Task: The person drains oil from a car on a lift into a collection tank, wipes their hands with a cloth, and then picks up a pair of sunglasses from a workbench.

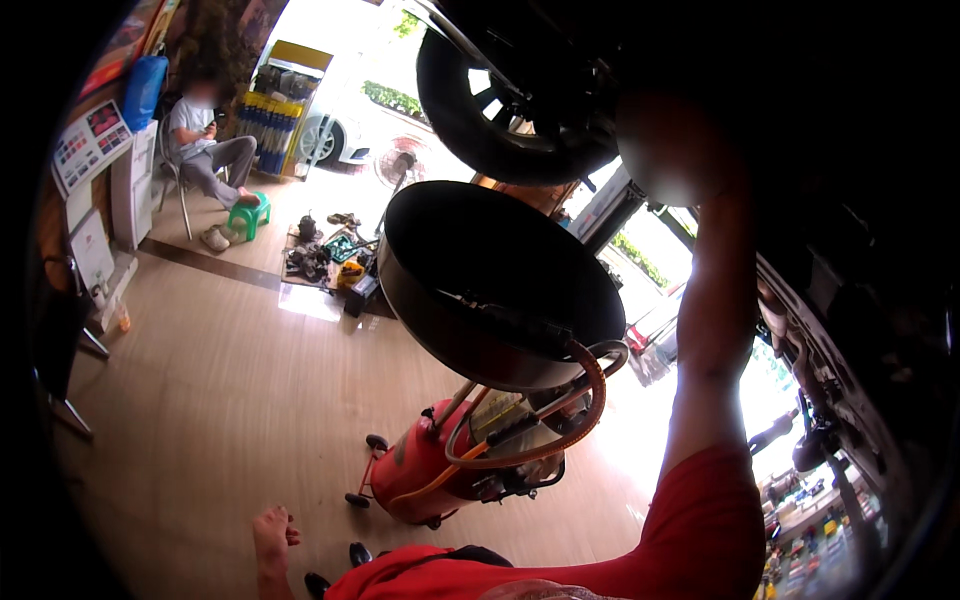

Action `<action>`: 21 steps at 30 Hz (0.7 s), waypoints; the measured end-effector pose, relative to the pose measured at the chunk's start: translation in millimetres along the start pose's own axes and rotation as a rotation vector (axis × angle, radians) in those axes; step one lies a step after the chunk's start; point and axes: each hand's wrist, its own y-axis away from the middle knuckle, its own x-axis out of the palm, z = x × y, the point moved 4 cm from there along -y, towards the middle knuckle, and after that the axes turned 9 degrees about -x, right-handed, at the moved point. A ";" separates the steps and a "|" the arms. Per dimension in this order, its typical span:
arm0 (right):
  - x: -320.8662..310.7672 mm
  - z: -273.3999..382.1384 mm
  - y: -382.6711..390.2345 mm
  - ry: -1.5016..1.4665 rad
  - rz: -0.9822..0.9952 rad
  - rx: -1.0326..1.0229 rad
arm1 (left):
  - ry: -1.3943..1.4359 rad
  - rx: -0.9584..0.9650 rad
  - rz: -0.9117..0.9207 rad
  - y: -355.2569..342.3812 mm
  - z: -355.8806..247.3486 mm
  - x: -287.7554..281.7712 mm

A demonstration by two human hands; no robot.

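My right arm (pixel 715 320) reaches up to the dark underside of a raised vehicle, beside a wheel (pixel 450 110); my right hand (pixel 680 160) is blurred and its fingers cannot be made out. My left hand (pixel 275 532) hangs low at the bottom left, holding nothing, fingers loosely bent and apart. Below the wheel, a wide black drain pan (pixel 420 300) stands on a red wheeled tank (pixel 420 465), with a curved hose (pixel 590 420) beside my right arm.
A seated person (pixel 195 135) holds a phone at the back left, near a green stool (pixel 250 208). Tools and parts (pixel 310 260) lie on the floor (pixel 220 370). A display rack (pixel 285 105) stands by the doorway, beside boards along the left wall.
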 end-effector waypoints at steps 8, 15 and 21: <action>76.0 39.0 -16.5 -0.547 -0.484 0.160 | -0.263 0.447 -0.040 -15.9 15.1 8.0; 112.5 67.6 -44.4 -1.276 -0.414 0.531 | -0.899 1.211 -0.212 -46.9 81.2 -35.5; 81.2 39.6 -33.3 -1.103 -0.427 0.400 | -1.220 1.386 -0.577 -105.8 173.8 -71.2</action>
